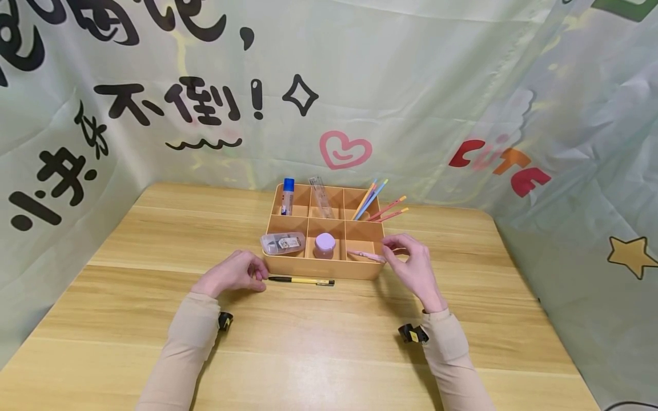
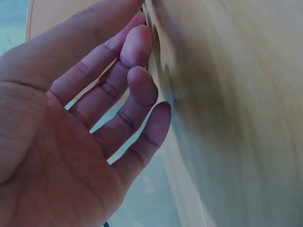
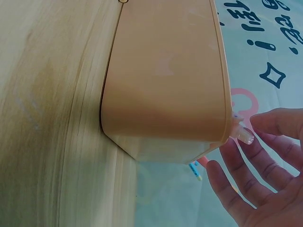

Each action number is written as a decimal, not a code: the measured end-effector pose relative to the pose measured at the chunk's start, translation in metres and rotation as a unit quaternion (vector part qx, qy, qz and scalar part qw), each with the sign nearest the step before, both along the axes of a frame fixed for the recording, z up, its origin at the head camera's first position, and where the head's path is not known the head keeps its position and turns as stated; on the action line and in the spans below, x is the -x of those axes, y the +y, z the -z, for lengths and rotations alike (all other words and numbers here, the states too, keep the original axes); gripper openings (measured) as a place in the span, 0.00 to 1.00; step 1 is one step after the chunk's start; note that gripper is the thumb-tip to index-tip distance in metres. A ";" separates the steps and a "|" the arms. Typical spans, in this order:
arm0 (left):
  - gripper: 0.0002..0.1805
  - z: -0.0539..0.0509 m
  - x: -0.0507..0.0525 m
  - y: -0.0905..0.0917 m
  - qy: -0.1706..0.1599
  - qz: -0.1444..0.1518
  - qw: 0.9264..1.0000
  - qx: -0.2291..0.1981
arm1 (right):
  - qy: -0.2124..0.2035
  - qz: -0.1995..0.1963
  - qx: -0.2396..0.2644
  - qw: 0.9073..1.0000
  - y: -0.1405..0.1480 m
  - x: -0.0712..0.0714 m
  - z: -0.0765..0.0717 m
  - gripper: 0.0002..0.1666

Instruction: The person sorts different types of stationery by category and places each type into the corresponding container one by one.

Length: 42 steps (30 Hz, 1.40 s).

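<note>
A yellow and black pen (image 1: pixel 303 280) lies on the table along the front of a tan six-compartment organizer (image 1: pixel 324 269). Close to the pen's black end is my left hand (image 1: pixel 233 274), fingers loosely bent; the left wrist view shows no thing clearly held. My right hand (image 1: pixel 411 265) hovers by the organizer's front right corner, thumb and fingers apart. A pink pen (image 1: pixel 364 254) leans in the front right compartment, its end at that corner. From the right wrist, a clear tip (image 3: pixel 245 136) sticks out over the rim beside the fingers; contact is hard to tell.
Other compartments hold a blue-capped glue stick (image 1: pixel 288 197), a clear ruler (image 1: pixel 321 197), several pencils (image 1: pixel 371 200), a clear case (image 1: pixel 283 243) and a purple-lidded jar (image 1: pixel 324 245). Printed curtains (image 1: pixel 411 85) hang behind and beside the wooden table (image 1: pixel 319 354).
</note>
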<state>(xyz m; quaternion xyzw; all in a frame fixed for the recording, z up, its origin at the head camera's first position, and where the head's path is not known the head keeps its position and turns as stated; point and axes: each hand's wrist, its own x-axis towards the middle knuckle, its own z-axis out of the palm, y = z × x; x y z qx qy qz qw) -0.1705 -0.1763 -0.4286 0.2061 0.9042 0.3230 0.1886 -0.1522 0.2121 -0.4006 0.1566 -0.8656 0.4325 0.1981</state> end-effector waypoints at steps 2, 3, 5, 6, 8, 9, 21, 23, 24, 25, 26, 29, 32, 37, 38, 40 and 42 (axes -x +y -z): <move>0.09 0.000 0.000 0.000 -0.001 -0.001 1.000 0.000 | -0.001 0.000 0.000 1.000 0.000 0.000 0.000 0.06; 0.08 0.000 0.000 0.000 -0.001 -0.002 1.000 -0.001 | -0.001 0.000 0.000 1.000 0.000 0.000 0.000 0.06; 0.08 0.000 -0.001 0.000 -0.001 -0.002 1.000 -0.001 | -0.001 0.000 0.000 1.000 0.000 0.000 0.000 0.06; 0.08 0.000 -0.001 0.000 -0.001 -0.003 1.000 0.000 | -0.002 0.000 0.000 1.000 0.000 0.000 0.000 0.06; 0.09 0.000 -0.001 0.000 -0.001 -0.004 1.000 0.000 | -0.003 0.001 -0.001 1.000 0.000 0.000 0.000 0.06; 0.09 0.000 -0.001 0.000 -0.001 -0.005 1.000 0.001 | -0.003 0.001 -0.001 1.000 0.000 0.000 0.000 0.07; 0.11 -0.001 0.000 -0.001 0.020 0.008 1.000 -0.007 | -0.005 0.003 -0.005 1.000 0.001 0.001 0.000 0.07; 0.11 -0.001 0.000 -0.001 0.020 0.011 1.000 -0.010 | -0.005 0.003 -0.003 1.000 0.001 0.001 0.000 0.07; 0.11 -0.001 0.000 -0.001 0.019 0.012 1.000 -0.011 | -0.005 0.002 -0.003 1.000 0.001 0.001 0.000 0.07; 0.11 -0.001 0.000 -0.001 0.019 0.014 1.000 -0.012 | -0.005 0.002 -0.003 1.000 0.001 0.000 0.000 0.07; 0.12 -0.002 0.000 -0.001 0.018 0.014 1.000 -0.012 | -0.004 0.002 -0.003 1.000 0.001 0.000 0.000 0.07; 0.12 -0.003 -0.001 0.000 0.014 0.017 1.000 -0.014 | -0.003 0.001 -0.003 1.000 0.000 0.000 0.000 0.07; 0.13 -0.004 -0.002 0.001 0.012 0.018 1.000 -0.013 | -0.001 -0.001 -0.003 1.000 0.000 0.000 0.000 0.07; 0.14 -0.004 -0.003 0.006 0.008 0.015 1.000 -0.015 | -0.004 -0.002 -0.005 1.000 0.000 -0.001 -0.001 0.07; 0.14 -0.003 -0.003 0.007 0.008 0.017 1.000 -0.016 | -0.005 -0.002 -0.005 1.000 0.000 -0.001 -0.001 0.07; 0.14 -0.002 -0.004 0.008 0.008 0.017 1.000 -0.018 | -0.008 -0.002 -0.005 1.000 0.000 -0.001 -0.002 0.07; 0.14 -0.001 -0.004 0.010 0.013 0.020 1.000 -0.019 | -0.010 -0.003 -0.005 1.000 0.000 -0.001 -0.002 0.07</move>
